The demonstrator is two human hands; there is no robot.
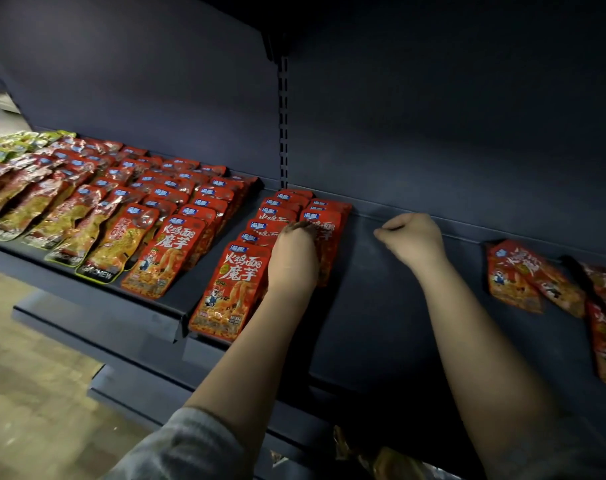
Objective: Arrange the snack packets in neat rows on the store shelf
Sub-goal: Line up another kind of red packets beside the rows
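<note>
- Squaring up the short second row of red snack packets [320, 233] looks to be the step in hand, judging by where the left hand [294, 258] sits: on that row, between it and the longer row just beside it [235, 289] that runs to the front lip of the shelf [381, 323].
- Its fingers are bent down over the packets' tops, but they are blurred, so I cannot tell whether they pinch a packet or only press on the stack.
- Off to the right, the right hand [412, 239] is curled into a loose fist holding nothing, over bare shelf near the back wall, well apart from any packet.
- Loose red packets [523, 275] lie tumbled at the right end of the same shelf, overlapping at odd angles; these are probably the stock not yet lined up.
- On the neighbouring shelf section to the left, finished rows [177, 220] lean back in even, overlapping steps, a good model for spacing.
- To do it well, I would press the short row back so each packet overlaps the one behind evenly, keep its side edge parallel to the longer row, and let the free hand fetch packets singly from the loose pile.
- One risk is that the glossy pouches slide forward; steadying the front packet while adding behind it should help.
</note>
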